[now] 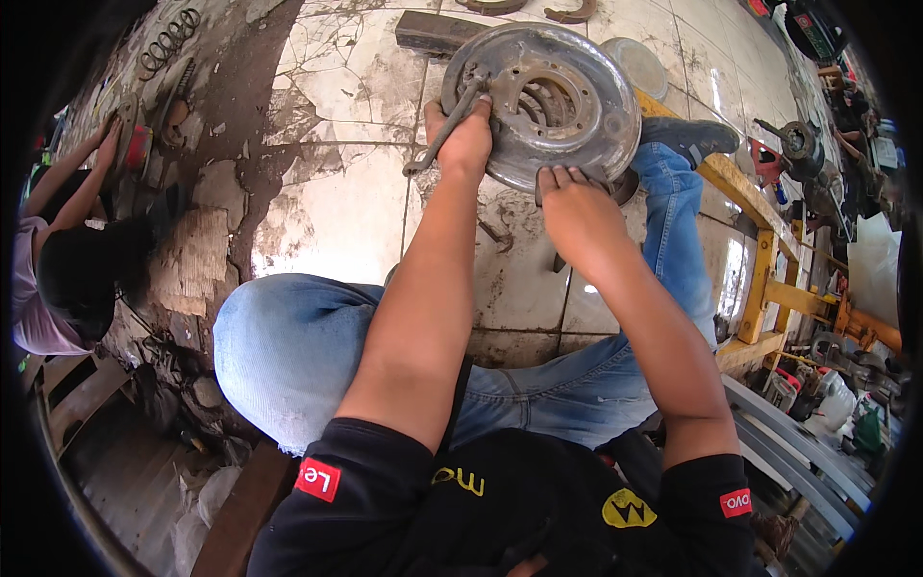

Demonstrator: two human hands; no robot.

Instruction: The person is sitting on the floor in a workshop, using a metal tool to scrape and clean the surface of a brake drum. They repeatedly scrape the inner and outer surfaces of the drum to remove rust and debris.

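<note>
Left hand (pixel 465 140) gripping bar (pixel 443 140), right hand (pixel 584 213) at metal disc (pixel 608 94)

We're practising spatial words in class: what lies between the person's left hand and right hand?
In the head view, the round metal plate, at its near rim, lies between the left hand and the right hand.

Bright, pale light pours over the tiled floor (pixel 361 58), and there's white glare flaring off the tiles at right! Soft highlights ride the metal disc (pixel 615 106), crisp at centre. Left side's murkier, the dark planks (pixel 106 471) sunk in shade; straight edges bow, rim details soften, black swallows the corners.
</note>
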